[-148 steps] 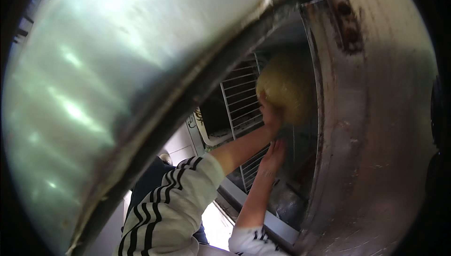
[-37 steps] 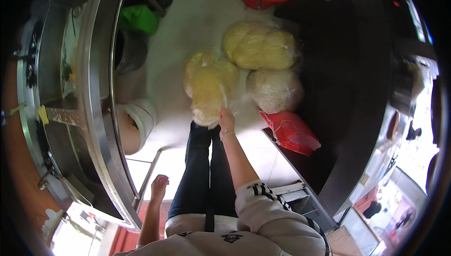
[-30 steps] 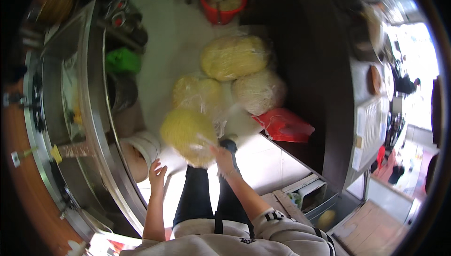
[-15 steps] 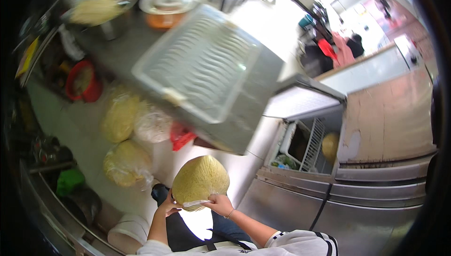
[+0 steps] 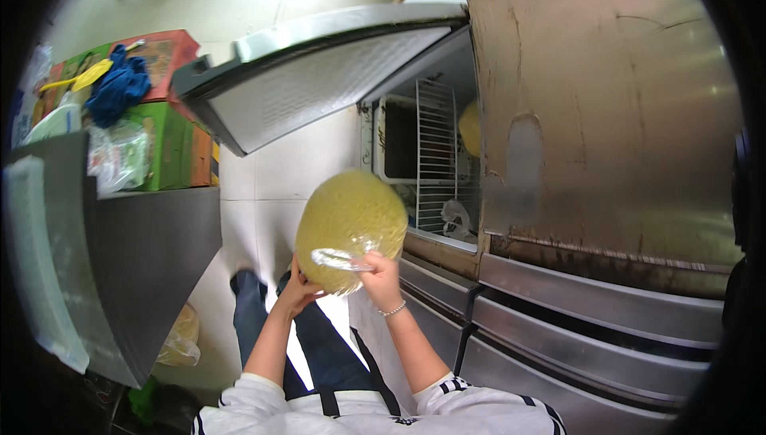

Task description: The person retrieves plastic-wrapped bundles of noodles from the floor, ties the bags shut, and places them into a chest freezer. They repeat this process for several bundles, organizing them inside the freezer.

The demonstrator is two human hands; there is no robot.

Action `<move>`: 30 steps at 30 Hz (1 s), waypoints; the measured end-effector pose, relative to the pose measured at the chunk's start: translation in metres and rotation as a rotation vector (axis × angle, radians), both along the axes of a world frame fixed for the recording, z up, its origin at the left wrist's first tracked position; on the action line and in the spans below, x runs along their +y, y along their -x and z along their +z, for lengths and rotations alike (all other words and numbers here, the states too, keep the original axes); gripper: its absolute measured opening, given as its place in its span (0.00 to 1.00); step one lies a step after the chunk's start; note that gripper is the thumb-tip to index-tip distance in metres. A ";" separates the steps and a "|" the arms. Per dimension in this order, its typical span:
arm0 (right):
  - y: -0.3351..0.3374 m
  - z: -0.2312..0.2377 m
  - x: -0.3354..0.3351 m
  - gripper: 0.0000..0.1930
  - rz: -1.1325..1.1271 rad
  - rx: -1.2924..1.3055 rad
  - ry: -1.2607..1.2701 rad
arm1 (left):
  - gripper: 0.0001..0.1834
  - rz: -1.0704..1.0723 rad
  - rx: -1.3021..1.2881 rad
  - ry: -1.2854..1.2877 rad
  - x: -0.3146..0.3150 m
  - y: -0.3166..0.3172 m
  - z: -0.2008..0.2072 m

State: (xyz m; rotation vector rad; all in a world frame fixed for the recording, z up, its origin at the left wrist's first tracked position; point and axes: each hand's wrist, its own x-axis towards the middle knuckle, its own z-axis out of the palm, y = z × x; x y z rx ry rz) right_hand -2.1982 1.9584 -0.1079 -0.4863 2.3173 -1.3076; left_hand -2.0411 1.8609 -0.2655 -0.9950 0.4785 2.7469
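Observation:
A large, rounded clear plastic bag of yellow, fine-textured food is held up in front of my body, at the side of the open fridge. My left hand supports its lower left side, fingers partly hidden beneath it. With closed fingers, my right hand grips the gathered, twisted plastic at the bag's near side. Just beyond the bag is the open fridge compartment, with a white wire rack standing upright in it. Another yellow bundle shows partly behind the rack.
The raised fridge door swings out over the floor on the far side. Steel fridge fronts fill the right. At left stand a grey table and red and green boxes topped by a blue cloth. A yellow bag lies below.
I have turned right and come closer to the fridge, carrying the yellow bag toward its open compartment. The grey table has shifted to the left of view. Both hands keep their hold.

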 end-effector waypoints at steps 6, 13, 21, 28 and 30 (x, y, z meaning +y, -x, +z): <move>0.073 0.015 0.033 0.17 -0.509 0.071 0.130 | 0.68 -0.259 0.168 0.243 -0.006 0.168 0.001; 0.169 -0.022 0.043 0.12 -1.016 0.034 0.288 | 0.67 -0.365 0.513 0.609 0.060 0.340 -0.026; 0.142 -0.054 0.026 0.23 -0.874 -0.014 0.078 | 0.62 -0.995 0.272 1.005 0.160 0.449 -0.021; 0.111 -0.050 0.060 0.12 -1.226 -0.199 0.120 | 0.50 -0.895 0.456 1.143 0.243 0.503 -0.023; 0.106 -0.055 0.055 0.07 -1.110 -0.164 0.124 | 0.48 -0.862 0.588 1.266 0.273 0.512 -0.028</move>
